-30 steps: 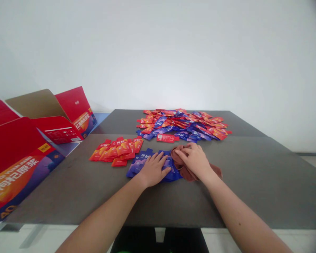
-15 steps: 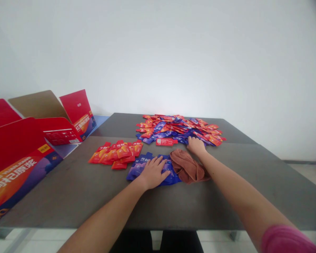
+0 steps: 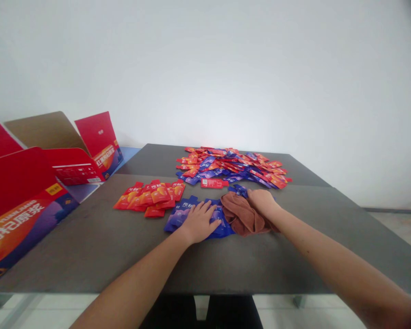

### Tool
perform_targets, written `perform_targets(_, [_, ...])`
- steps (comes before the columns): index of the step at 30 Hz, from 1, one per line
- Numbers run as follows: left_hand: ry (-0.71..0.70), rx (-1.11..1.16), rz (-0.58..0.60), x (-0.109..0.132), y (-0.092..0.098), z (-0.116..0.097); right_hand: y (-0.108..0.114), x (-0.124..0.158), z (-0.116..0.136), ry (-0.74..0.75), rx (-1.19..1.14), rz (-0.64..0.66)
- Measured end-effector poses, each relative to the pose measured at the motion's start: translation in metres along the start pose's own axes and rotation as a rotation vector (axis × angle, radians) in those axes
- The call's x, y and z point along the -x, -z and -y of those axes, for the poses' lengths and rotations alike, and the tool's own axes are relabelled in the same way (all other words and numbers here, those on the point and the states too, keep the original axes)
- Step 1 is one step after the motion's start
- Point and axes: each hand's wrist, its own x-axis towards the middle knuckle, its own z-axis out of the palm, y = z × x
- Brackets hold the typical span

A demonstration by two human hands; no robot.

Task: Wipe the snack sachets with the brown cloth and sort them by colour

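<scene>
My left hand [image 3: 199,223] lies flat with its fingers apart on a small stack of blue-purple pouches [image 3: 181,214] near the table's front. My right hand [image 3: 263,202] is closed on a blue pouch [image 3: 239,190], which sticks out on the left of its fingers. Just in front of that hand a crumpled brown cloth [image 3: 241,214] touches the blue stack, and my right wrist passes over its edge. Left of the stack lies a group of red-orange pouches [image 3: 157,194]. One red pouch [image 3: 214,183] lies label side up beyond the cloth.
A large heap of mixed red and blue pouches [image 3: 226,165] covers the far middle of the grey table [image 3: 123,256]. On the left stand open red cardboard boxes [image 3: 17,192] with raised flaps. A white wall [image 3: 205,73] rises behind the table.
My right hand has drawn back from the heap's front edge towards me, bringing a blue pouch beside the cloth. My left hand stays on the blue stack. The view has shifted slightly.
</scene>
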Motion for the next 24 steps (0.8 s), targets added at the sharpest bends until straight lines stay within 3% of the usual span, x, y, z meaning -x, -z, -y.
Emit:
perform_targets(5, [0.007, 0.019, -0.009, 0.0, 0.001, -0.001, 0.01, 0.009, -0.018, -0.027, -0.038, -0.062])
perform_targets(13, [0.003, -0.003, 0.004, 0.0, 0.002, 0.001, 0.019, 0.01, -0.031, -0.235, -0.247, -0.228])
perform_targets(19, [0.003, -0.022, 0.001, 0.0, 0.0, 0.002, 0.028, 0.002, -0.039, -0.382, -0.618, -0.363])
perform_targets(24, [0.006, -0.075, 0.011, -0.001, -0.003, 0.004, 0.009, -0.009, -0.035, -0.438, -1.001, -0.288])
